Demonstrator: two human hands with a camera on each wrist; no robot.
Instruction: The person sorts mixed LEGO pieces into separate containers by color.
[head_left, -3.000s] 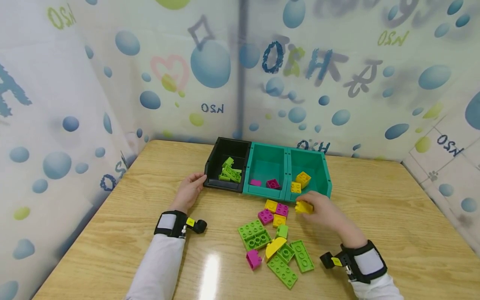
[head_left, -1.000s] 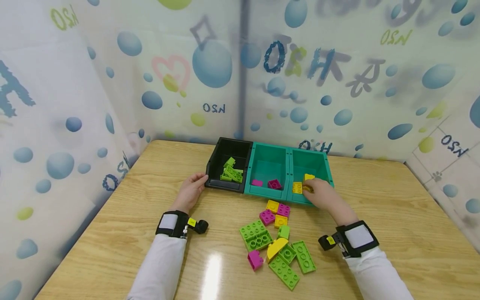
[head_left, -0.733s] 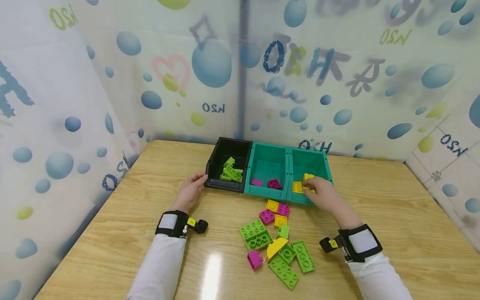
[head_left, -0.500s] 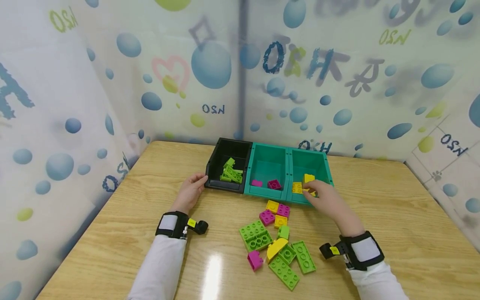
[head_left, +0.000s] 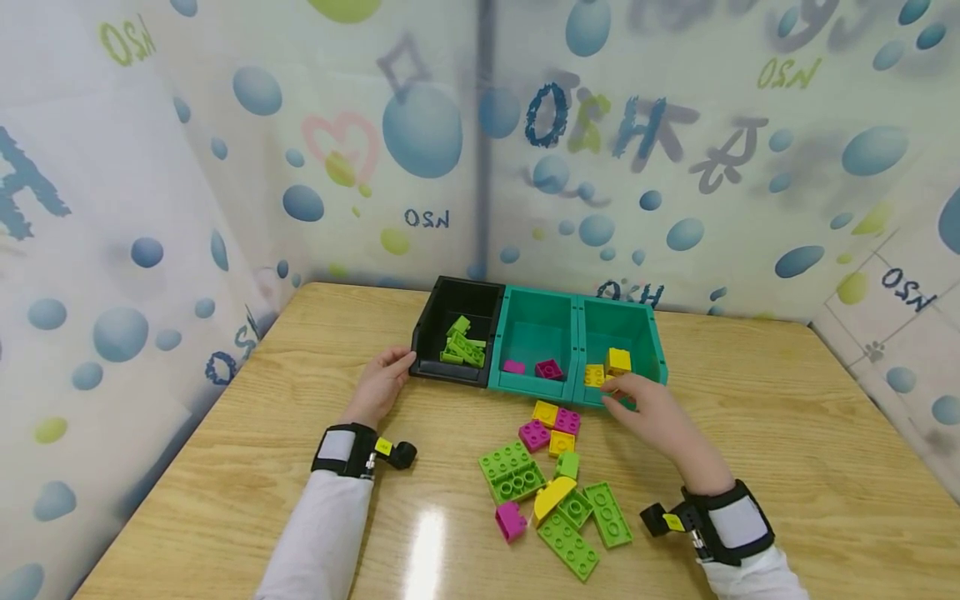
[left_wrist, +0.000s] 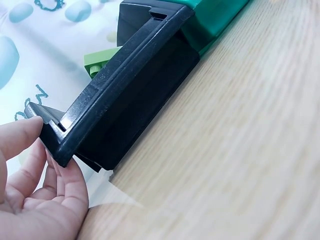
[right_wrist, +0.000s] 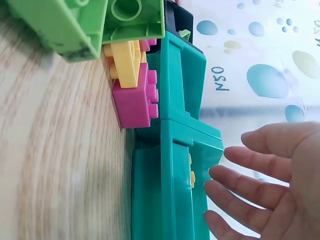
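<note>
My left hand [head_left: 377, 389] pinches the front left corner of a black bin [head_left: 468, 298], thumb on top and fingers beneath in the left wrist view. Several lime green toy bricks [head_left: 463, 347] lie inside it. My right hand [head_left: 654, 414] holds nothing, its fingers apart over the front edge of the right teal bin [head_left: 615, 321]. In that bin are yellow bricks [head_left: 618, 361], partly hidden by the fingertips. The middle teal bin [head_left: 536, 321] holds a dark magenta brick [head_left: 548, 369] and a flat pink piece [head_left: 513, 366].
In front of the bins, loose bricks lie on the wooden table [head_left: 247, 467]: yellow squares [head_left: 562, 442], magenta bricks [head_left: 534, 433], a rounded yellow piece [head_left: 554, 499] and several green bricks [head_left: 567, 546]. A patterned curtain [head_left: 360, 167] stands behind the table.
My right hand carried a yellow brick from the table into the right teal bin, let go of it, and drew back toward the bin's front edge. The left hand stayed at the black bin.
</note>
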